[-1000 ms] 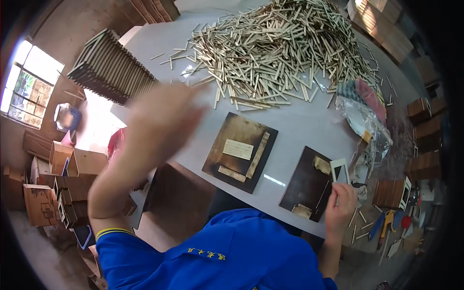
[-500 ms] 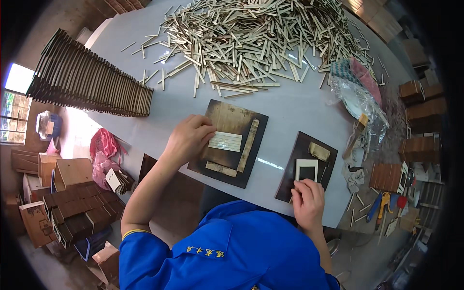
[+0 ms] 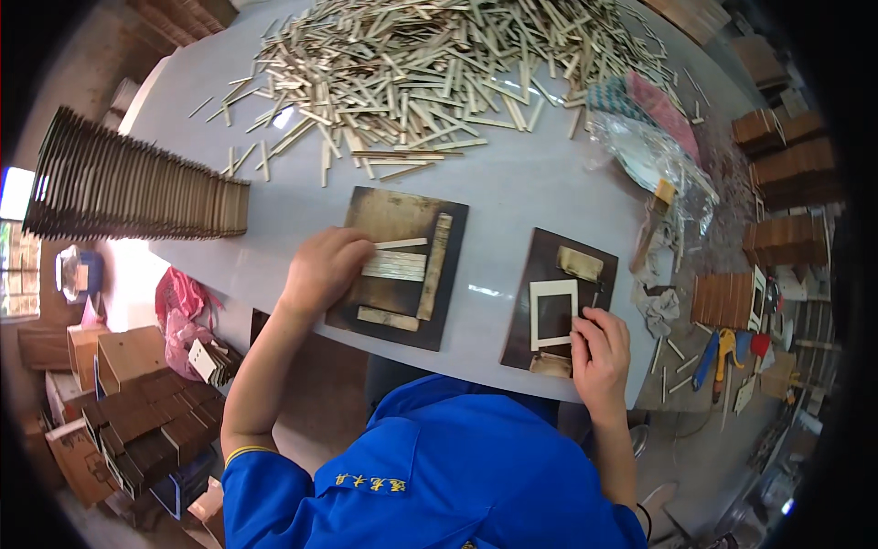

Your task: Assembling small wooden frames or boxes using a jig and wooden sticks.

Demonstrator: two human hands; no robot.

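Note:
My left hand point(image 3: 325, 271) rests on the left side of a dark brown board point(image 3: 400, 266), its fingers touching pale wooden strips point(image 3: 395, 264) stacked in the board's middle. More strips lie along the board's right and lower edges. My right hand point(image 3: 599, 352) sits on the lower right of a second dark board point(image 3: 560, 299), fingers against a pale square wooden frame point(image 3: 552, 314) lying flat on it. A short wooden block point(image 3: 580, 263) lies at that board's top. Whether either hand pinches a piece is unclear.
A big heap of loose wooden sticks point(image 3: 439, 69) covers the far table. A long row of upright dark slats point(image 3: 128, 188) stands at the left. Clear plastic bag point(image 3: 645, 146), stacked wooden pieces point(image 3: 782, 174) and small tools point(image 3: 722, 352) crowd the right. Cardboard boxes point(image 3: 119, 384) sit on the floor.
My left hand came down from the air onto the left board and now touches the strips. My right hand slid the square frame onto the right board.

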